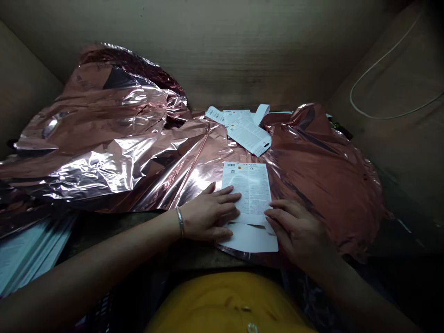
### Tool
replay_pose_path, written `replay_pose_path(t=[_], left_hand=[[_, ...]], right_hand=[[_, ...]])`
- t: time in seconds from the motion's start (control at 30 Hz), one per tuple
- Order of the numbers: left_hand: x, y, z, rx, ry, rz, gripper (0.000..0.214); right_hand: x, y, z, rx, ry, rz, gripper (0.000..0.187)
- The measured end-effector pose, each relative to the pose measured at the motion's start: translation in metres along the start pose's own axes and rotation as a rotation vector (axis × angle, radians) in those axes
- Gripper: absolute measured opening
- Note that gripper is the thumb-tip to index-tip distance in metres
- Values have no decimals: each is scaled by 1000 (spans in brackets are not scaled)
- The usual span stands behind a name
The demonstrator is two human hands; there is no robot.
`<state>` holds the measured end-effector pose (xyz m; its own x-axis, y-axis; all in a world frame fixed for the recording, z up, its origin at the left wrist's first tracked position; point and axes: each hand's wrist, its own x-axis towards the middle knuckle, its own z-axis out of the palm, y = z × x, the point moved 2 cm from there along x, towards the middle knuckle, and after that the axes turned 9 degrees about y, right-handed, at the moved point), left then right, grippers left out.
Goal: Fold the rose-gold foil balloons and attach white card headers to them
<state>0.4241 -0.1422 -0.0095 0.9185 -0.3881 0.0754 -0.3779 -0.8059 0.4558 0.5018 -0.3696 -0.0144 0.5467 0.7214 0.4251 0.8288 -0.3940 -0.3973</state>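
Card [258, 187] lies on the pink foil [194, 162], in front of us and near the middle of the view, its printed side up. We note a barcode at its upper left corner, a small orange mark near the top edge, and columns of fine text too small to read. At the near end is a blank white flap [253, 241]; a dark gap shows between it and the printed panel toward the right.

Our left hand [208, 215] is palm down, fingers lightly spread, resting over the card's left edge and reaching onto the print, with the thumb on the flap. A bracelet [180, 222] circles that wrist. Our right hand [298, 231] is at the card's right edge, fingertips touching it — we cannot tell whether the thumb pinches from below.

Behind the card, several printed cards [248, 132] overlap at angles on the foil. Crumpled foil rises to the left, bright with glare; on the right it bulges, duller. A strip of dark tabletop [114, 226] shows at the near edge. Lower left: a stack of papers [27, 252]. Upper right: a pale cable [374, 115] hanging in a loop against the wall [243, 51].
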Motion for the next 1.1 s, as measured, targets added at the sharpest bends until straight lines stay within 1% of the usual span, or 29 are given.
replay_pose_path(t=[0.03,0.07,0.1,0.2,0.27,0.33,0.4,0.47,0.53,0.6,0.63,0.7,0.83,0.97,1.03,1.1], left_hand=[[-1,0,5,9,35,-1,41],[-3,0,10,20,64,-6,41],[-5,0,15,27,85,-15,41],[-18,2,25,19,113,-44,50],[-28,5,29,16,131,-71,53],[-35,8,31,30,160,-105,49],[-38,11,33,44,182,-131,46],[-37,13,35,58,192,-143,43],[-36,11,36,62,212,-133,40],[-35,7,36,52,252,-109,37],[-35,4,36,42,272,-101,35],[-35,0,36,21,299,-99,32],[-36,-1,36,11,292,-128,35],[-36,4,36,17,290,-162,36],[-36,5,36,19,285,-167,36],[-36,5,35,21,276,-167,36]], right_hand=[[-1,0,5,49,49,-87,16],[-1,1,11,97,66,-143,17],[-2,4,17,129,65,-169,17],[-1,6,29,146,39,-168,17],[1,0,31,112,3,-175,15],[6,-11,30,102,-46,-175,14],[12,-20,31,163,-98,-127,11],[17,-24,33,246,-137,-18,8],[20,-22,37,272,-159,94,8],[21,-18,41,264,-178,133,6],[22,-17,42,258,-177,119,4],[22,-16,45,237,-156,54,12],[21,-21,48,172,-135,-110,22],[18,-26,47,144,-129,-222,21],[17,-25,46,154,-133,-244,19],[16,-24,46,169,-142,-237,16]])
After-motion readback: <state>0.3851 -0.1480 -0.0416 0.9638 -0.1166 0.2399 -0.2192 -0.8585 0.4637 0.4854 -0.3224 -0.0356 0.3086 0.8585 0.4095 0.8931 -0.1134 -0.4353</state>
